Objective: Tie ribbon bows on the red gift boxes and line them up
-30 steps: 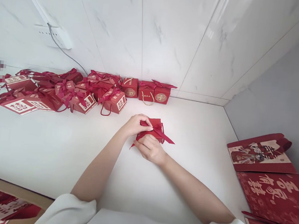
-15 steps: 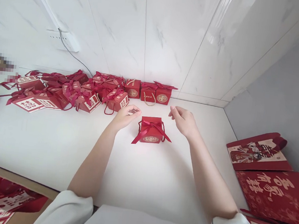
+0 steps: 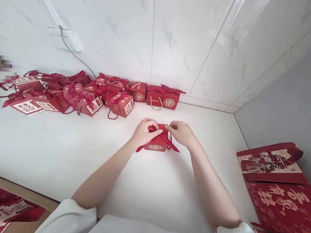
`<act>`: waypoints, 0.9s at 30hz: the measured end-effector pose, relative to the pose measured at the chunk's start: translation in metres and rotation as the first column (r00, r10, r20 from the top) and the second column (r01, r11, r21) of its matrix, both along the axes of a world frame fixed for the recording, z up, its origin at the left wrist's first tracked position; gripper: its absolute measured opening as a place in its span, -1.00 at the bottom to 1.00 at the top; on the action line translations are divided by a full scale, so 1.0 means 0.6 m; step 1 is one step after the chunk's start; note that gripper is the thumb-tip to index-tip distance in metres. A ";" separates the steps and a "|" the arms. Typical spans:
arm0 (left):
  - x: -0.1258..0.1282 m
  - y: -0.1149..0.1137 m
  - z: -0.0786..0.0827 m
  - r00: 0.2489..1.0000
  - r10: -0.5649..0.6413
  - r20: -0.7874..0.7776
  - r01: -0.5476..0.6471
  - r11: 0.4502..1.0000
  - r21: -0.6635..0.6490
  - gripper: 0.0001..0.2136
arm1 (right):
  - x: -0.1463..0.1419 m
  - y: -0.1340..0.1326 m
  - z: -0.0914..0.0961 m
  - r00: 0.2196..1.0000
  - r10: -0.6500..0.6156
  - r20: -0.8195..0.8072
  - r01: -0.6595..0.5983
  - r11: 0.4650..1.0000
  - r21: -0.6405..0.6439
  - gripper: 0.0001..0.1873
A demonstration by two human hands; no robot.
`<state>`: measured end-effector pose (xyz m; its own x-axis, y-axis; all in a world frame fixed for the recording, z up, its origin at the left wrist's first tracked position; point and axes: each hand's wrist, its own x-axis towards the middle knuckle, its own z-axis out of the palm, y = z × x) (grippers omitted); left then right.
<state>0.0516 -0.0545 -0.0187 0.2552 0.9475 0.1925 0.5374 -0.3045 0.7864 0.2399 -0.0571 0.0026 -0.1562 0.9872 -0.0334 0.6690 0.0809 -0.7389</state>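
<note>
A small red gift box (image 3: 155, 146) with a gold round print stands upright on the white table in front of me. Across its top runs a dark red ribbon (image 3: 164, 135) tied in a bow, its tails hanging to both sides. At the upper left of the bow, my left hand (image 3: 144, 132) pinches a loop of the ribbon between thumb and fingers. My right hand (image 3: 181, 133) has its fingertips closed on the ribbon at the bow's upper right. The fingers cover part of the bow and the box's top. A twisted cord handle shows at the right side.
Several red boxes with ribbons (image 3: 90, 104) are heaped at the back left along the tiled wall. More boxes (image 3: 170, 99) stand at the back centre. Red paper bags (image 3: 284, 206) lie at the right edge, and a carton (image 3: 21, 221) of red boxes sits lower left.
Both hands have moved inward from either side of the box and closed on the ribbon bow. The box stands in about the same place.
</note>
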 end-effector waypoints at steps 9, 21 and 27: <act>-0.010 0.004 -0.002 0.978 -0.148 0.144 0.169 0.974 -0.151 -0.85 | 0.022 0.004 0.006 0.944 0.189 -0.270 -0.190 0.982 0.024 -0.73; -0.027 0.006 0.030 0.979 -0.146 0.141 0.180 0.947 -0.268 -0.75 | 0.020 -0.004 0.020 0.992 0.001 -0.124 0.004 0.999 0.045 -0.58; -0.052 0.003 0.067 0.987 -0.131 0.089 0.143 0.980 -0.138 -0.79 | 0.029 -0.057 0.041 0.994 0.086 -0.066 -0.107 0.889 -0.446 -0.31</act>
